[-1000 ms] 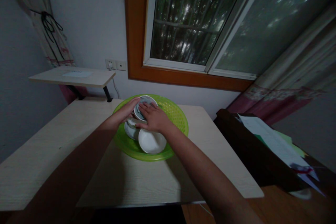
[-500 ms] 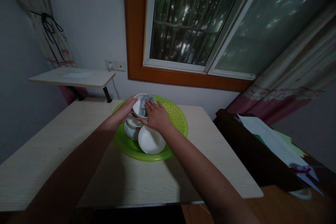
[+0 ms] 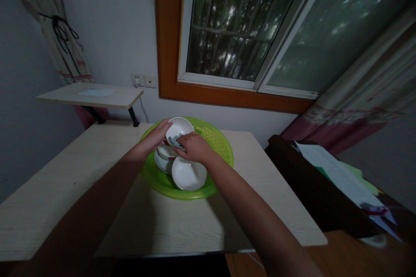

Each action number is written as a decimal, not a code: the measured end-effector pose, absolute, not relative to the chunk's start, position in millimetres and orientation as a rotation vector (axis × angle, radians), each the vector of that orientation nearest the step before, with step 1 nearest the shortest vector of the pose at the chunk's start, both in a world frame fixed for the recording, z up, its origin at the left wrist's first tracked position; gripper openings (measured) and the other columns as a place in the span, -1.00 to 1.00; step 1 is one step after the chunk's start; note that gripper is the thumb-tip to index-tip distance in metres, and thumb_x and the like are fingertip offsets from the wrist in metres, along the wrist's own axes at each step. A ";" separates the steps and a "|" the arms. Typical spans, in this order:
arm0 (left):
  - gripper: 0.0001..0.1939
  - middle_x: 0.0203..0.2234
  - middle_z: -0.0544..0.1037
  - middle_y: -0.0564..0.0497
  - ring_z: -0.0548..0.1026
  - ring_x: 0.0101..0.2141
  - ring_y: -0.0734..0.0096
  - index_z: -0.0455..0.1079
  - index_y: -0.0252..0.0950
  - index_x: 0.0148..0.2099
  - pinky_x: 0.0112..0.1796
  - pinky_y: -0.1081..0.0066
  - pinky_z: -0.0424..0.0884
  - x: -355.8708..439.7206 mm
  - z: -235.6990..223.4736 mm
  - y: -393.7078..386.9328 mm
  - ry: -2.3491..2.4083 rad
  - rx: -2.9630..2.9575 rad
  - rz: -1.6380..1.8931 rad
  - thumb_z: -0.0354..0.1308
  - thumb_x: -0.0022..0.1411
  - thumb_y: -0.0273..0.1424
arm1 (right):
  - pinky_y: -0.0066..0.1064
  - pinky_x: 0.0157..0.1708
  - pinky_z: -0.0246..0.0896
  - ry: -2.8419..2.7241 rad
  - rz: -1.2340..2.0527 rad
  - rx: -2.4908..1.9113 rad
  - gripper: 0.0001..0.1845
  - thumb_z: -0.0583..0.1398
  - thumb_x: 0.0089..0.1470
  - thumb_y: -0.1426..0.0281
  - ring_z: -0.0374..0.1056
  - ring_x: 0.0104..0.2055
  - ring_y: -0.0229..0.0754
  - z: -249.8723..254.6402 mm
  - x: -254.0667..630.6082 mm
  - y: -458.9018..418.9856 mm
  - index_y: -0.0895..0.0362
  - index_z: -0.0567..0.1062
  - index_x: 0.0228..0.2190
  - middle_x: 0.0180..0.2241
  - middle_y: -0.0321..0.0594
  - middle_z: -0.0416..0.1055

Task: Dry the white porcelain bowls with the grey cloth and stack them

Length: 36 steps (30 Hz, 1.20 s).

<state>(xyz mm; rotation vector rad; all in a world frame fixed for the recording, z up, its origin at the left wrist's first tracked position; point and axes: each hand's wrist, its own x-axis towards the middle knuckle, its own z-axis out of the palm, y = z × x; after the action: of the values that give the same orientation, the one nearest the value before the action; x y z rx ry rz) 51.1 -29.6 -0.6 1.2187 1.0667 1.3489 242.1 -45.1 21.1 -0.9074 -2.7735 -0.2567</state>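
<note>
Right hand (image 3: 195, 147): pinches a bunched gray cloth (image 3: 174, 140), fingers curled, inside the raised bowl (image 3: 180, 126), white. Left hand (image 3: 157, 135): clasps the same bowl by its left side, over a green basket (image 3: 217, 142). In the basket: sits a white near bowl (image 3: 189, 175), open side up, beside partly hidden pale dishes (image 3: 164, 162); beneath, a wood-grain table (image 3: 260, 190).

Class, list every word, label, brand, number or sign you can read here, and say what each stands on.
Readable text: none.
Sheet on the raised shelf: faint marks, too small and blurred to read.
Papers on the dark furniture: no print can be made out.
Red mark on a bowl in the green basket: too small to tell whether it is lettering.
</note>
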 end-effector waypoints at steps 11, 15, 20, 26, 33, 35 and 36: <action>-0.63 -0.06 0.55 -0.12 0.50 -0.15 0.25 0.42 -0.22 0.03 -0.29 0.42 0.45 54.0 -1.1 -28.0 1.027 1.261 1.349 0.12 0.28 -0.14 | -0.31 0.08 0.26 -2.647 0.260 -0.707 -0.39 0.21 0.23 0.14 0.42 0.11 -0.05 13.9 242.8 -45.7 0.13 0.30 0.21 0.16 -0.07 0.45; -0.61 -0.07 0.52 -0.11 0.48 -0.18 0.26 0.39 -0.21 0.07 -0.34 0.43 0.42 51.3 -5.5 -23.5 1.069 1.282 1.335 0.10 0.29 -0.13 | -0.31 0.01 0.27 -2.646 0.250 -0.720 -0.45 0.19 0.25 0.10 0.45 0.03 -0.03 13.5 241.9 -43.1 0.15 0.38 0.15 0.08 -0.04 0.50; -0.61 -0.17 0.51 -0.07 0.47 -0.28 0.31 0.37 -0.21 0.06 -0.42 0.45 0.38 48.5 -9.5 -18.3 1.065 1.276 1.362 0.11 0.26 -0.15 | -0.36 -0.11 0.21 -2.667 0.083 -0.848 -0.48 -0.01 0.38 0.05 0.48 -0.14 -0.12 16.1 241.0 -40.2 0.15 0.56 -0.10 -0.11 -0.06 0.59; -0.61 -0.20 0.50 -0.06 0.45 -0.33 0.31 0.33 -0.20 0.08 -0.46 0.43 0.36 50.3 -8.4 -18.1 1.117 1.187 1.400 0.12 0.25 -0.18 | -0.38 -0.18 0.15 -2.607 0.008 -1.061 -0.30 -0.19 0.45 0.12 0.48 -0.23 -0.17 18.4 241.7 -37.9 0.19 0.62 -0.31 -0.25 -0.04 0.62; -0.67 -0.29 0.47 -0.01 0.44 -0.34 0.33 0.34 -0.21 0.04 -0.40 0.43 0.35 50.7 -4.5 -20.0 1.150 1.177 1.483 0.09 0.28 -0.20 | -0.39 -0.10 0.16 -2.625 0.057 -0.892 -0.57 0.02 0.41 0.20 0.47 -0.16 -0.19 16.0 244.9 -32.6 0.17 0.60 -0.18 -0.19 -0.11 0.61; -0.69 -0.28 0.47 -0.02 0.43 -0.34 0.34 0.34 -0.21 0.04 -0.39 0.43 0.35 51.4 -3.5 -20.3 1.141 1.148 1.501 0.09 0.29 -0.23 | -0.38 -0.06 0.18 -2.611 0.068 -0.832 -0.67 0.12 0.35 0.21 0.46 -0.10 -0.17 14.0 245.7 -31.2 0.15 0.57 -0.08 -0.12 -0.11 0.60; -0.69 -0.27 0.48 -0.02 0.43 -0.34 0.34 0.33 -0.22 0.04 -0.39 0.43 0.35 51.8 -3.3 -20.4 1.136 1.139 1.508 0.08 0.29 -0.24 | -0.38 -0.05 0.20 -2.602 0.064 -0.816 -0.68 0.16 0.32 0.22 0.46 -0.07 -0.15 12.8 245.7 -30.6 0.14 0.56 -0.04 -0.09 -0.11 0.59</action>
<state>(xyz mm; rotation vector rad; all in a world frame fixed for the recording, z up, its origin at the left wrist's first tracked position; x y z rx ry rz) 51.8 -20.4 -3.3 1.1386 1.1355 1.5077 245.7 -30.6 12.8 -0.8164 -2.6018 0.0640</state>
